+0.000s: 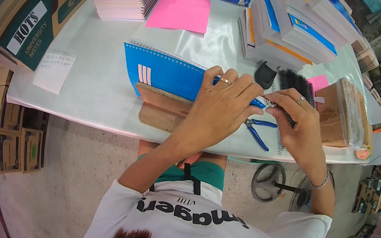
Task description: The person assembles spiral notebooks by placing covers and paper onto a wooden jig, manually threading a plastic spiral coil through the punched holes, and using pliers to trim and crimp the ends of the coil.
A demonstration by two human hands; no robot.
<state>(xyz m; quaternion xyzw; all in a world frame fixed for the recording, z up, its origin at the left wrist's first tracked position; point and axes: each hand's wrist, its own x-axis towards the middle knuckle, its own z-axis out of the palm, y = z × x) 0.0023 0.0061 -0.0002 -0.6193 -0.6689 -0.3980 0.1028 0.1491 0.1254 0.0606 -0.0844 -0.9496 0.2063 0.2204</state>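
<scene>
Along the table (pixel 101 78), a notebook (pixel 174 78) runs left to right, left fingers (pixel 228 76) gripping, right fingers (pixel 284 101) pinching it.

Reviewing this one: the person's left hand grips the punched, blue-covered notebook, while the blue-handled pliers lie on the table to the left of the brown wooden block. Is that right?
Not quite: the head view shows the blue-handled pliers to the right of the brown wooden block. The left hand does grip the punched, blue-covered notebook.

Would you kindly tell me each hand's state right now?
Left hand: closed on the blue rectangular notebook.
Right hand: pinched at its right end; held item unclear.
</scene>
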